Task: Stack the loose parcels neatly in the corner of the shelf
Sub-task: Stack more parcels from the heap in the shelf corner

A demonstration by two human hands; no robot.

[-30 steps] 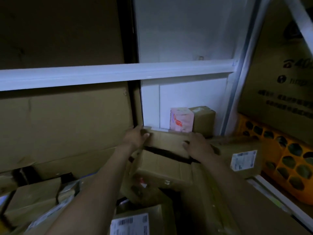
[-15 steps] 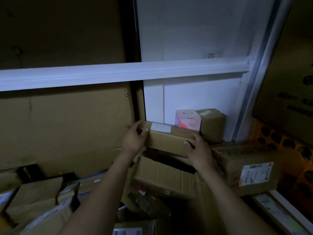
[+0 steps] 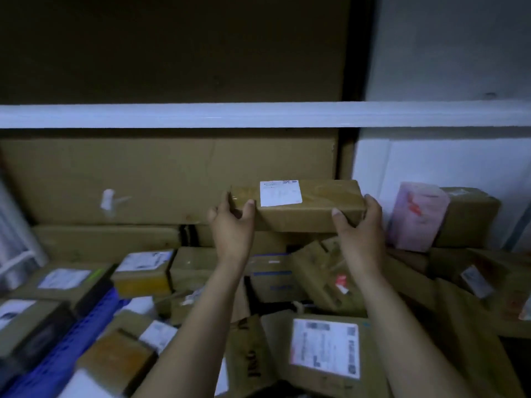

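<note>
A long brown parcel [image 3: 310, 216] with a white label on top is held up above the pile, level, at the centre of the view. My left hand [image 3: 231, 222] grips its left end, thumb on the front face. My right hand [image 3: 359, 225] grips its right end. To the right, in the shelf corner against the white wall, stand a pink box [image 3: 416, 219] and a brown box [image 3: 468, 219] side by side. Several loose brown parcels [image 3: 324, 346] lie jumbled below my arms.
A white shelf beam [image 3: 172, 114] crosses overhead. Large flat cardboard [image 3: 161, 179] lines the back. Labelled boxes [image 3: 142, 272] and a blue crate [image 3: 66, 360] fill the lower left. More parcels [image 3: 477, 280] crowd the right side.
Both hands have lifted the long parcel off the pile and higher. The view has swung left, so the corner boxes now sit at the right edge.
</note>
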